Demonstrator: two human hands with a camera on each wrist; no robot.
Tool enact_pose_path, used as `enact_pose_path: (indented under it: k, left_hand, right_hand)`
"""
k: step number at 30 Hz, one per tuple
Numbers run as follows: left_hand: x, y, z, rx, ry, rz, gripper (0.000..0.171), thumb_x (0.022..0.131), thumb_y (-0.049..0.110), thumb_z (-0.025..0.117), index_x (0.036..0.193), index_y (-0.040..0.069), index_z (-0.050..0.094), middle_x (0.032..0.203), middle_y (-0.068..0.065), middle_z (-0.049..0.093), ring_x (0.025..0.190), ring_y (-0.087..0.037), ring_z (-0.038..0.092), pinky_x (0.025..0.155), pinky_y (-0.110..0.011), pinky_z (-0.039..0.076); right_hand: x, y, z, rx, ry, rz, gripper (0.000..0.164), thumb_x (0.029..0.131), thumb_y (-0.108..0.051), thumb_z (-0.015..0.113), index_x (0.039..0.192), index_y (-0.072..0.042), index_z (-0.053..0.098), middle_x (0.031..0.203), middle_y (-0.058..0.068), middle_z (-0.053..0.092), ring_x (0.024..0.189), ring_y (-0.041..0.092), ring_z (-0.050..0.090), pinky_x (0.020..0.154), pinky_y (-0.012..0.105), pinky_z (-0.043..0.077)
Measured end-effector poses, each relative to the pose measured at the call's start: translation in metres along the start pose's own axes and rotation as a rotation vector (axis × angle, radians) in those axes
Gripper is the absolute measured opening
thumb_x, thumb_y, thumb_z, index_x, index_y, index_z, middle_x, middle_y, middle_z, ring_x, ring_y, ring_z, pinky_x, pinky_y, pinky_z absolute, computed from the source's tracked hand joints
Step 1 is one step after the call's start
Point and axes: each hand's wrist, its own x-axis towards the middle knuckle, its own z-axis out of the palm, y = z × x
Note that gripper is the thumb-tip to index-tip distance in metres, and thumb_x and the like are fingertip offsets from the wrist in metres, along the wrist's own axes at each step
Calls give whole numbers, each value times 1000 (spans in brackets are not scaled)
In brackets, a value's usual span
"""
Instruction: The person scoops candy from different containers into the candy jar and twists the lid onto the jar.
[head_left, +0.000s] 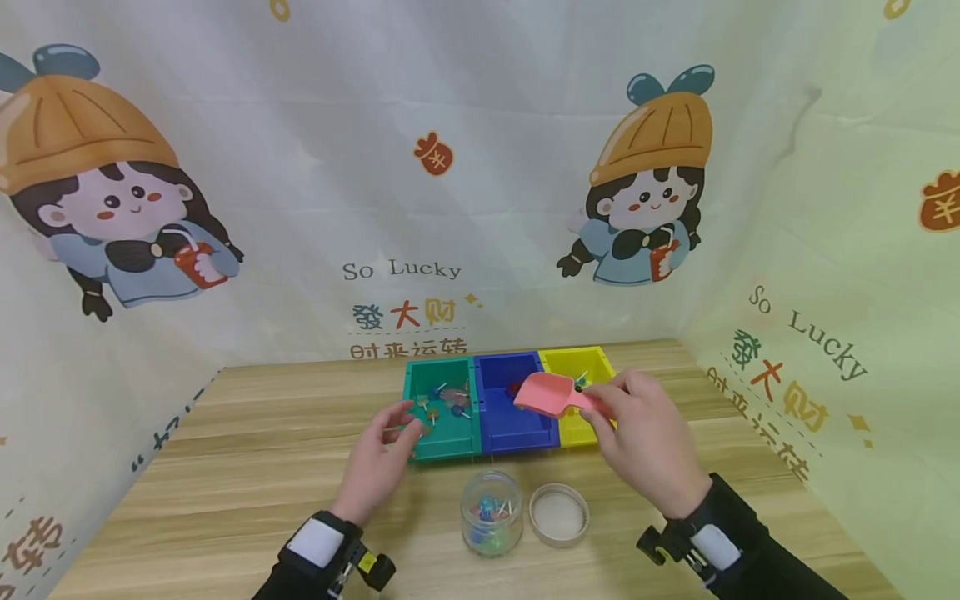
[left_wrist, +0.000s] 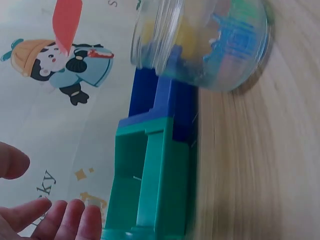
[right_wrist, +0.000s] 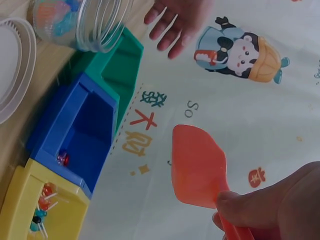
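Observation:
My right hand (head_left: 651, 442) grips the handle of a small coral-pink scoop (head_left: 549, 393) between thumb and fingers, above the blue and yellow bins. No pins show on the scoop's blade (right_wrist: 197, 162) in the right wrist view. Beside the green bin (head_left: 446, 452), my left hand (head_left: 381, 457) hovers with relaxed fingers and nothing in them. Several colourful pins (head_left: 456, 398) lie in that bin. A few red pieces (right_wrist: 62, 159) sit in the blue bin (head_left: 519, 440), and red and teal pins (right_wrist: 46, 197) in the yellow bin (head_left: 581, 433).
Nearer to me on the wooden table (head_left: 262, 467) stands an uncovered clear jar (head_left: 491, 517) with more colourful pins at its bottom. Its round pale lid (head_left: 559, 515) lies just to the right. A printed cloth (head_left: 510, 208) rises behind the joined bins and along both sides.

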Motion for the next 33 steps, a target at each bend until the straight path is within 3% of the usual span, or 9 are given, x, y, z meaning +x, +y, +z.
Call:
enact_pose_path:
  k: [5,11,19,24,30,33]
  left_hand:
    - [11,-7,-7,1,58,-19,50,115,24,58,158,1,53,145,-25,62,120,-32,68,82,-19,59]
    - [24,-18,-10,45,88,-41,52,114,25,56,157,-4,52,144,-29,63,120,-35,67,85,-24,58]
    - [37,-31,-14,89,62,-110,58,117,33,48,161,-5,48,150,-32,61,130,-42,67,104,-51,62]
    - [46,-30,-10,76,34,-159,60,116,36,47,162,-3,48,159,-31,56,138,-43,64,109,-53,61]
    - [55,-30,-4,77,40,-169,57,116,34,48,158,-5,53,157,-30,59,138,-43,64,108,-53,61]
    - [56,-30,-2,82,45,-169,55,116,33,49,156,-4,56,155,-30,60,138,-44,64,110,-55,60]
  right_hand:
    - [5,11,3,16,20,34,25,93,-12,88,113,2,83,92,11,65,86,26,55,72,36,48]
    - [9,25,6,1,-5,111,26,97,-14,85,116,2,81,94,14,66,89,30,56,75,39,50]
    - [13,43,14,-48,-53,178,27,98,-15,83,118,3,81,91,12,65,86,28,54,71,36,45]
    - [14,56,20,-74,-83,211,26,99,-15,82,116,5,81,90,15,67,83,29,55,71,37,46]
    - [18,66,25,-86,-161,272,26,100,-15,80,117,5,81,90,15,64,84,30,53,71,37,44]
    - [20,70,28,-94,-188,287,25,100,-14,80,116,5,81,93,17,65,86,31,54,74,41,49]
